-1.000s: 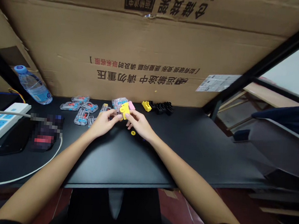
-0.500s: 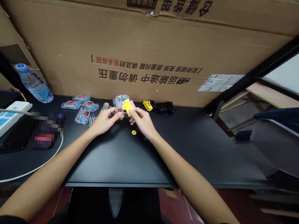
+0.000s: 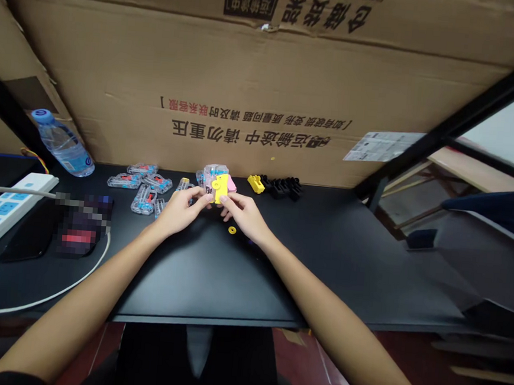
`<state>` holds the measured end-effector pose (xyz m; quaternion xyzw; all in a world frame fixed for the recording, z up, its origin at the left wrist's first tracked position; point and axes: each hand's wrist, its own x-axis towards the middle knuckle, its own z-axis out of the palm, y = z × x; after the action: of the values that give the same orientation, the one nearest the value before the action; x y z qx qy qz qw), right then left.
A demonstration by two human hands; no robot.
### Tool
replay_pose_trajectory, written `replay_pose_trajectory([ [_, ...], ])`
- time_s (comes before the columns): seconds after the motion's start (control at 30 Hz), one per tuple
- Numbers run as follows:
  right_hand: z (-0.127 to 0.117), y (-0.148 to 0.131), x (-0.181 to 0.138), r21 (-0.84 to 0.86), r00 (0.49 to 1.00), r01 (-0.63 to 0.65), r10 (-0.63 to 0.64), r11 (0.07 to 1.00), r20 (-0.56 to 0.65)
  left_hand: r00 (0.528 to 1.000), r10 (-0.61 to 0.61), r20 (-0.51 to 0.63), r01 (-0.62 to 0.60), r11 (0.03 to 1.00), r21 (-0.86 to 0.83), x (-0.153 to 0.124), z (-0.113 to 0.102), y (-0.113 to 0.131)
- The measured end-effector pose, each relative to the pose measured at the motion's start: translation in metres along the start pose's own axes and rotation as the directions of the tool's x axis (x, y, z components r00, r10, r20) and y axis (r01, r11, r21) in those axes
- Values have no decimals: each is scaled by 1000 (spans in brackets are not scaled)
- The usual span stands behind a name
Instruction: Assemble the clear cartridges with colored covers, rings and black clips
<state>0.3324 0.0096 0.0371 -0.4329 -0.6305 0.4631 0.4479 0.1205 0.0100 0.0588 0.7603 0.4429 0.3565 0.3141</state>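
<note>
Between both hands is a flat yellow plastic piece with a round raised part, like a small toy camera shell. My left hand pinches its lower left side, beside a small dark patch. My right hand is closed at its lower right side, thumb on the front. A pink piece shows behind its right edge; I cannot tell whether it is held too. Clear plastic pieces appear just behind. A yellow ring lies on the table below my right hand.
Several clear cases with red and blue parts lie to the left. Yellow parts and black parts sit at the back right. A water bottle, a power strip and a white cable are further left. Cardboard stands behind.
The yellow piece has turned more upright and moved slightly left between my hands. My left fingers now meet its side, where before there was a gap.
</note>
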Motion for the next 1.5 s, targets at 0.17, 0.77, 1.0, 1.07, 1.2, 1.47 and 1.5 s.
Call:
replay_pose_trajectory([
  [0.17,-7,-1,5,262,984,-80,117,962,-131,995,94,-33,-82,963,255,2,-11,-9],
  [0.77,-12,2,7,251,960,-145,198,957,-199,978,65,199,-99,981,168,-1,-10,-14],
  [1.0,1,-4,-2,124,976,-183,196,975,-95,998,-61,-4,59,987,-150,-3,-1,-11],
  [1.07,4,-6,-5,117,979,-188,196,975,-62,996,-86,-9,81,964,-252,-1,0,-10],
  [1.2,7,-7,-6,86,979,-204,203,975,18,995,-103,11,98,904,-416,3,-2,-8],
  [1.47,-4,-8,0,80,986,-157,161,984,-42,962,-70,-265,113,982,150,8,-23,-23],
  [1.5,-6,-8,0,81,986,-150,155,985,-63,962,-56,-269,127,959,253,8,-25,-25],
])
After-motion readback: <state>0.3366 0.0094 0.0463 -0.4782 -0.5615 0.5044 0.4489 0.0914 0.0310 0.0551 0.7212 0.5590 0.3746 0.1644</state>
